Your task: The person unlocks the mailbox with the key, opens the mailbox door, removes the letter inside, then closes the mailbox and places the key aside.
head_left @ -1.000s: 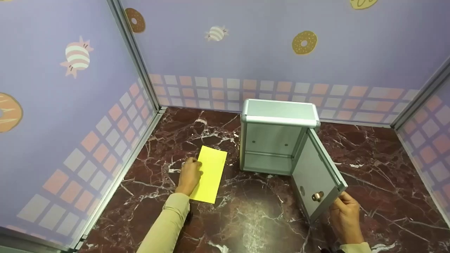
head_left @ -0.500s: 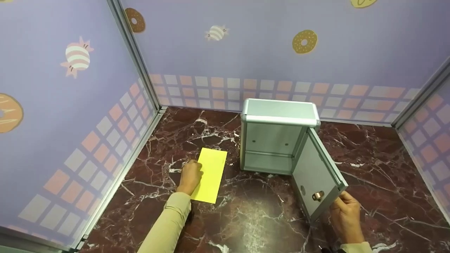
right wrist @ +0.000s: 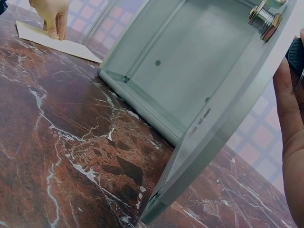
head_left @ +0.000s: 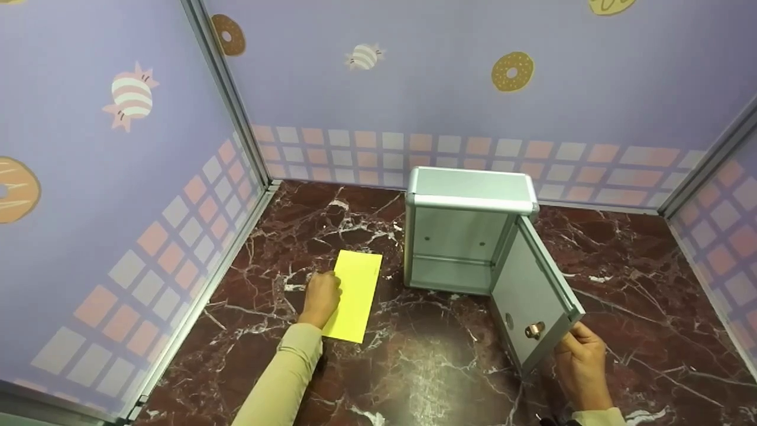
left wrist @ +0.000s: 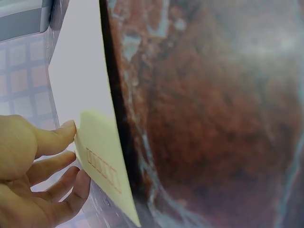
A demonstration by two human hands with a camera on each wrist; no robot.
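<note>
In the head view a yellow envelope (head_left: 358, 290) lies on the dark marbled tabletop. My left hand (head_left: 321, 300) pinches its left edge, and the left wrist view shows a row of small red boxes (left wrist: 103, 170) printed on it. To the right stands a light grey metal box (head_left: 473, 188) whose hinged door (head_left: 529, 290) hangs wide open towards me. A brass-coloured lock (head_left: 534, 331) sits on the door's inner face. Behind the door's outer face, my right hand (head_left: 584, 364) holds a black-headed key (right wrist: 295, 54), partly hidden by the fingers and the view's edge.
Lilac panels (head_left: 437, 89) with sweet and doughnut prints enclose the tabletop (head_left: 426, 355) at the back and sides. Metal rails (head_left: 233, 100) run along the panel corners. The box's interior (head_left: 455, 239) shows a bare back wall with two small round spots.
My left hand and the envelope have shifted very slightly towards me, and the envelope's far edge sits a little lower. The right hand, door and box have not moved.
</note>
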